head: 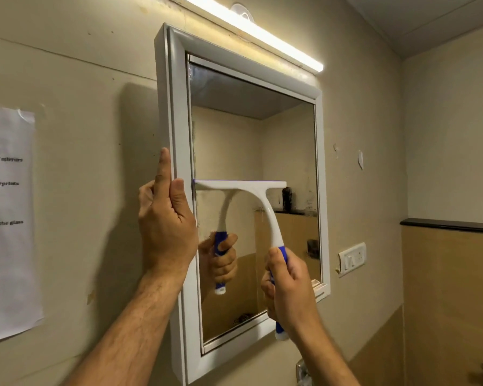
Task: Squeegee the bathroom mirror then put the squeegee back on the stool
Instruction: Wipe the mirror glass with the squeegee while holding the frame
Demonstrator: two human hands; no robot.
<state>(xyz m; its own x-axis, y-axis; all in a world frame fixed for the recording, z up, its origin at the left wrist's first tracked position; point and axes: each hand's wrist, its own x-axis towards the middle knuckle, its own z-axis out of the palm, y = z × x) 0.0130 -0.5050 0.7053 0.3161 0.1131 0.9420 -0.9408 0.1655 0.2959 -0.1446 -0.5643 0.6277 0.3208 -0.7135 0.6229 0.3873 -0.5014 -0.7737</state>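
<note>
A white-framed bathroom mirror (176, 107) hangs on the beige wall. A white squeegee with a blue handle (262, 196) is pressed blade-up against the glass, its blade level across the left and middle of the mirror at about half height. My right hand (287, 293) is shut on the squeegee's handle, low in front of the mirror. My left hand (165, 221) grips the mirror's left frame edge, thumb on the front face and fingers along the side. The stool is out of view. The glass reflects the squeegee and my right hand.
A lit tube light (251, 32) runs above the mirror. A printed paper sheet (6, 218) is taped to the wall at the left. A white switch plate (352, 259) sits right of the mirror, with a dark ledge (449, 225) and metal tap fittings (304, 371) lower right.
</note>
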